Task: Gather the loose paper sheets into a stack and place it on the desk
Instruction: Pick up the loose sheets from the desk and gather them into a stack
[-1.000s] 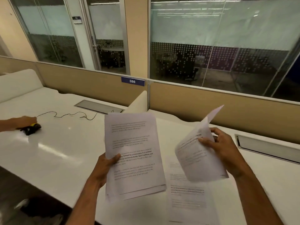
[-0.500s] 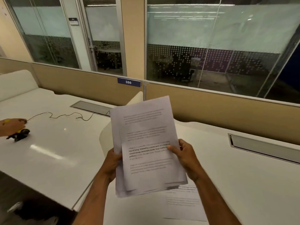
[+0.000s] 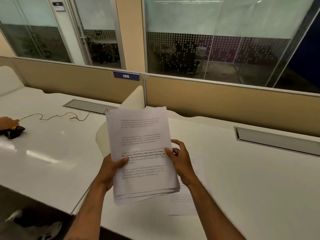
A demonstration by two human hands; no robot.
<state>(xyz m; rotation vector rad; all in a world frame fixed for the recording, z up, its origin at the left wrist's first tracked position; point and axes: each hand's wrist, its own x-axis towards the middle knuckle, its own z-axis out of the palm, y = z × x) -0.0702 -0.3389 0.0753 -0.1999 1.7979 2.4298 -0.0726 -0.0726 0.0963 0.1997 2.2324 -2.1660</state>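
A stack of printed white paper sheets (image 3: 142, 135) is held above the white desk (image 3: 251, 179), tilted toward me, its lower edges uneven. My left hand (image 3: 112, 168) grips the stack's left edge, thumb on the top page. My right hand (image 3: 181, 163) holds the right edge with the thumb on the page and the fingers partly spread behind. One more printed sheet (image 3: 183, 201) lies flat on the desk under my right forearm, partly hidden by the stack.
A low cream divider (image 3: 133, 99) separates my desk from the left desk (image 3: 52, 149), where another person's hand (image 3: 7, 121) rests by a black and yellow object (image 3: 13, 131) with a thin cable (image 3: 57, 116). Grey cable hatches (image 3: 277, 141) sit near the beige partition.
My right hand brought its loose sheet onto the pile in my left hand. Both hands now hold one stack, squared more neatly than half a second ago.
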